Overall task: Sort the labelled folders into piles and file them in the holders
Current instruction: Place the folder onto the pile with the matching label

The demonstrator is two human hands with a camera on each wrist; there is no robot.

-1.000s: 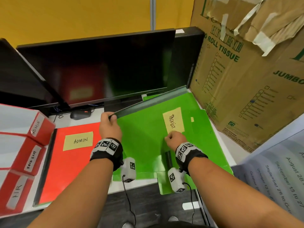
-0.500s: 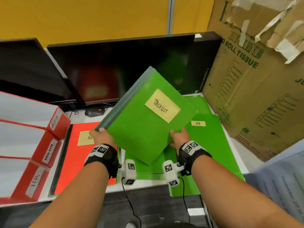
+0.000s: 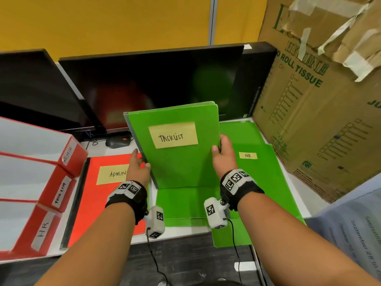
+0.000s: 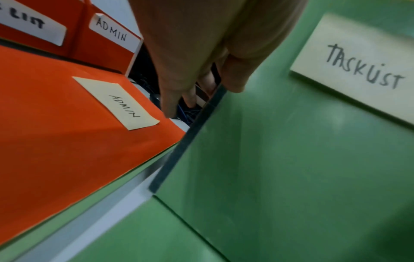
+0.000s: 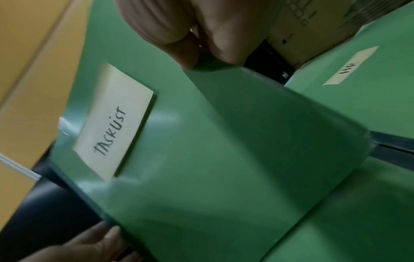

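Head view, TASKLIST folders (image 3: 181,159): a green stack standing upright on its lower edge on the green folders lying on the table (image 3: 181,234), yellow label facing me.
Head view, my left hand (image 3: 138,168): grip pinching the stack's left edge, thumb on the front cover, fingers behind.
Head view, my right hand (image 3: 222,156): grip pinching the stack's right edge, thumb in front, fingers wrapped behind.
Head view, HR folder (image 3: 263,168): green, flat on the table, right of the stack.
Head view, ADMIN folder (image 3: 99,195): red, flat, left of the stack.
Head view, holders (image 3: 37,182): three red boxes at far left, labelled ADMIN, TASK LIST, HR.
Head view, backdrop: monitor (image 3: 148,85) behind, cardboard box (image 3: 317,104) at right.
Left wrist view: thumb on the green cover at its spine, fingers (image 4: 172,99) reaching behind; ADMIN folder beside it.
Right wrist view: thumb and fingers (image 5: 226,42) clamp the stack's edge; HR label beyond; picture blurred.
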